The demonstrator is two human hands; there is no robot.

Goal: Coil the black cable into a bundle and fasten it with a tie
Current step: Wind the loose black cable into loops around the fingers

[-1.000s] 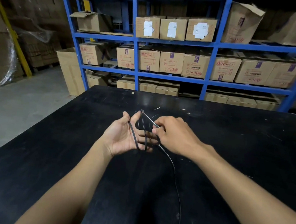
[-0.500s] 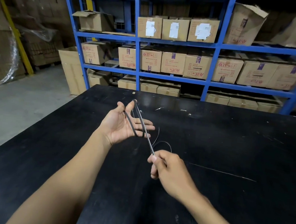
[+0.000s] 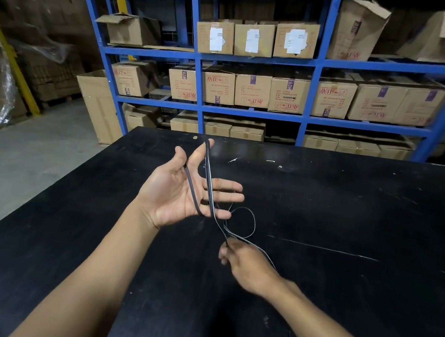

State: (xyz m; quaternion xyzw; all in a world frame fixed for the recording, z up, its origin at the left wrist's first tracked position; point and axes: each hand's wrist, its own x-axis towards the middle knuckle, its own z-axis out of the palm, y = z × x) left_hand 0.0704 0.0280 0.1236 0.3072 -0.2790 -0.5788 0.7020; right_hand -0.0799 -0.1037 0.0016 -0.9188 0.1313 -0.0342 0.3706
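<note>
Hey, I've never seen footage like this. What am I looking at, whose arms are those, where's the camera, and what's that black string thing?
There is no machine here: these are a person's two bare arms, seen from a wide-angle camera worn on their head, looking forward and down. Every picture comes from that one view. The left hand is held open, palm up, with loops of a black cable wound round it from the thumb down across the palm. The right hand, nearer the camera, pinches the loose stretch of that cable. Below them is a black table with scuffs and a few pale scraps. Behind it stands blue shelving full of cardboard boxes. I cannot make out a tie.
</note>
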